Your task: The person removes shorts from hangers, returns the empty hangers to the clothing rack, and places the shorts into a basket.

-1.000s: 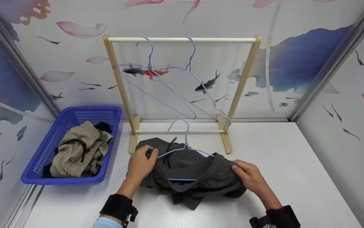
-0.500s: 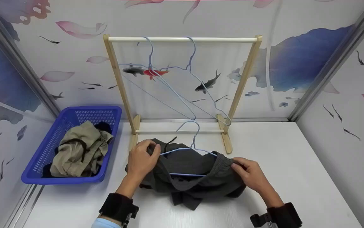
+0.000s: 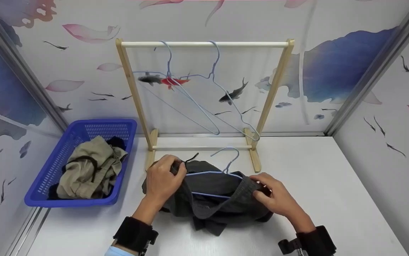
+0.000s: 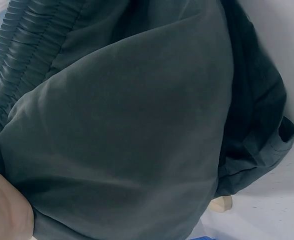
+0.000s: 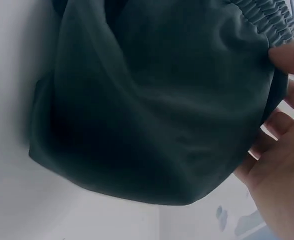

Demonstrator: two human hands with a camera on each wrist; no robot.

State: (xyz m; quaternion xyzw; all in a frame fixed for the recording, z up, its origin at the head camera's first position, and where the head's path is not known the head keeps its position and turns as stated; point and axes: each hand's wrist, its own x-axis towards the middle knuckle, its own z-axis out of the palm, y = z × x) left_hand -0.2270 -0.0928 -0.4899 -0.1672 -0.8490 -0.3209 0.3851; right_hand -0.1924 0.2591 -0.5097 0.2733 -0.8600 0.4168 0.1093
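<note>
A pair of dark grey shorts (image 3: pixel 222 215) with a gathered elastic waistband lies bunched at the front middle of the table. A blue wire hanger (image 3: pixel 226 169) sits inside the waist opening, its hook leaning right. My left hand (image 3: pixel 164 179) pinches the waistband's left side between thumb and fingers, near one end of the hanger. On the opposite side, my right hand (image 3: pixel 278 195) grips the waistband, thumb in front and fingers behind the cloth. Grey fabric (image 4: pixel 122 110) fills most of the left wrist view. The hanger's ends are hidden in the shorts.
Behind the shorts stands a wooden rack (image 3: pixel 276 85) with a white top rod (image 3: pixel 254 45). Two blue hangers (image 3: pixel 215 64) hang on it. At the left is a blue basket (image 3: pixel 40 197) holding beige clothing (image 3: pixel 87 167) and darker cloth.
The hanger's hook has swung right and dropped lower. My left hand has shifted slightly right and my right hand slightly left, both still on the waistband.
</note>
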